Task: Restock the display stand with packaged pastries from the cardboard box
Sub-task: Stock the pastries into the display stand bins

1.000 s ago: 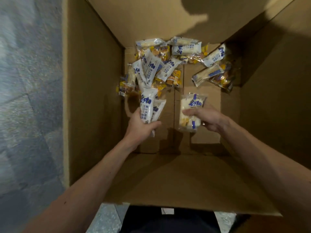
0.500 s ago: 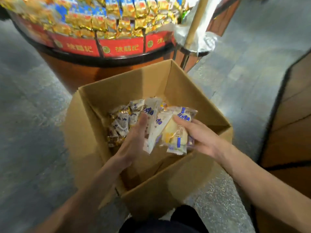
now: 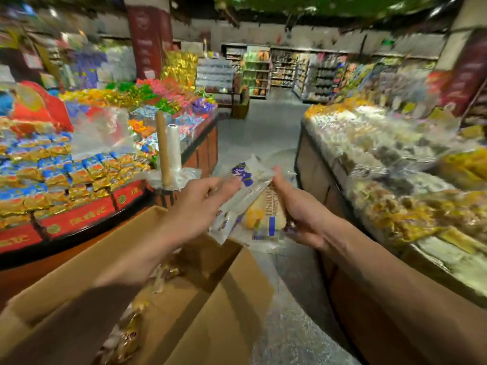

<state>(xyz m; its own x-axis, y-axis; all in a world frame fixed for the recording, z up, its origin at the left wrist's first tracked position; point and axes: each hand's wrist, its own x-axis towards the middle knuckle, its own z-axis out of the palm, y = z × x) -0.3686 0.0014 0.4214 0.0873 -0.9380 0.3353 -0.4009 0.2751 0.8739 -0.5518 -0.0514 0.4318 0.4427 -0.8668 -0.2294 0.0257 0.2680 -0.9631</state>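
the left hand (image 3: 200, 204) is gripping the long white packets (image 3: 245, 180), its fingers curling round their lower ends. the right hand (image 3: 303, 214) is holding a clear packet (image 3: 263, 217), thumb on top and fingers wrapping underneath. both loads are hanging in the air over the far corner of the cardboard box (image 3: 224, 312), touching each other, between the display stand (image 3: 79, 219) on the left and the counter (image 3: 395, 206) on the right. loose packets (image 3: 123, 335) are lying in the bottom of the box.

the likeliest slip is the white packets sliding out. the film is looking slick and the left hand is holding only one end, so the free ends are fanning upward and could be working loose. a dropped one would be landing on the floor (image 3: 258, 133) or back in the box. squeezing harder is risky too, since the pastry in the clear packet is looking soft and pale with a yellow filling, and it would probably be crushing easily. a swing to the left could also be catching the bag roll (image 3: 174, 148) standing at the stand's edge.

the wrappers are thin, glossy and crinkly, with blue print. the white ones are narrow and flat, the clear one plump and cushion-shaped. the box is matte brown corrugated board with stiff, straight walls. the stand has a curved red rim and is carrying shiny foil packs in rows.
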